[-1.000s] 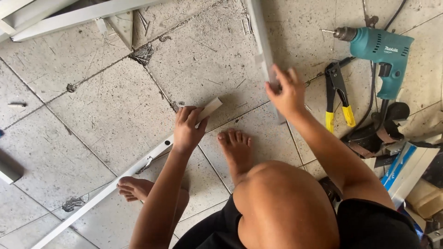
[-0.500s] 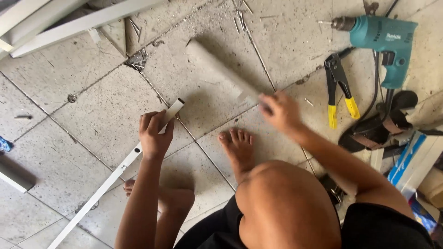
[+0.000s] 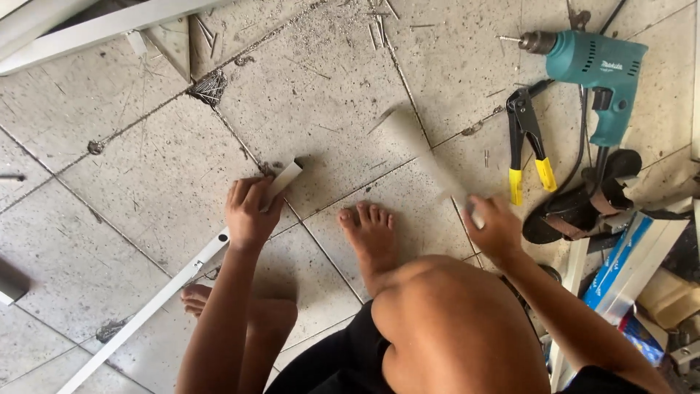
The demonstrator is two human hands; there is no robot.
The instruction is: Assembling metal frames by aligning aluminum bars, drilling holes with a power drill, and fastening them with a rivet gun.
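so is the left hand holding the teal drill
No, the left hand presses down on a long white strip on the floor, while the teal drill lies untouched far off beside the yellow-handled pliers.

The left hand [image 3: 249, 210] reaches forward on a straight arm, palm down with fingers curled in a closed grip, while the right hand [image 3: 496, 232] extends past the bent knee, fingers wrapped shut, its forearm angled back toward the body.

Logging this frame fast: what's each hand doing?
Left hand: closed on the long white bar.
Right hand: closed on a blurred white strip.
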